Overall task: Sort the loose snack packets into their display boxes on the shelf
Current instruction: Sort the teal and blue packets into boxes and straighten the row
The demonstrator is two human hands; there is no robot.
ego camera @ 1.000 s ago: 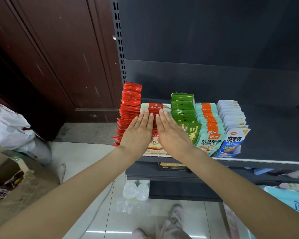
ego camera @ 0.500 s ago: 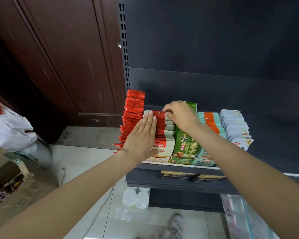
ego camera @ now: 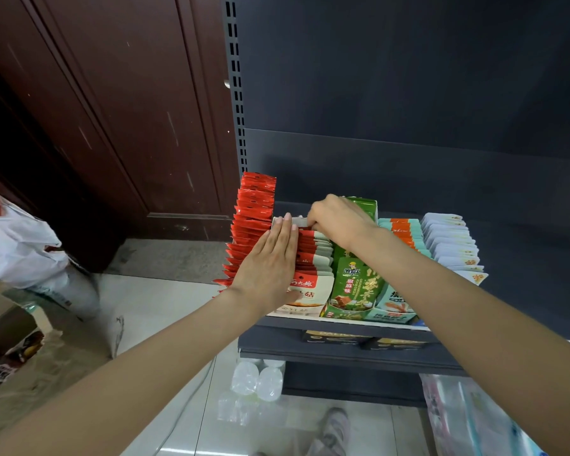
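Note:
On the dark shelf (ego camera: 524,258) stand rows of snack packets in display boxes: red packets (ego camera: 252,222) at the far left, then white-and-red packets (ego camera: 313,258), green packets (ego camera: 356,284), teal-and-orange packets (ego camera: 405,232) and pale blue-white packets (ego camera: 448,241). My left hand (ego camera: 270,264) lies flat, fingers together, on the left side of the white-and-red row. My right hand (ego camera: 336,218) is curled over the back of that row, its fingertips pinching the rearmost white packet or box edge; which one I cannot tell.
A brown wooden door (ego camera: 112,110) stands left of the shelf upright. On the floor lie a white plastic bag (ego camera: 17,245), cardboard (ego camera: 10,327) and clear bottles (ego camera: 257,380) under the shelf. The shelf's right part is bare and dark.
A second ago both hands lay flat side by side on the white-and-red row. My right hand has since moved to the back of the row and curled there; the left hand stayed.

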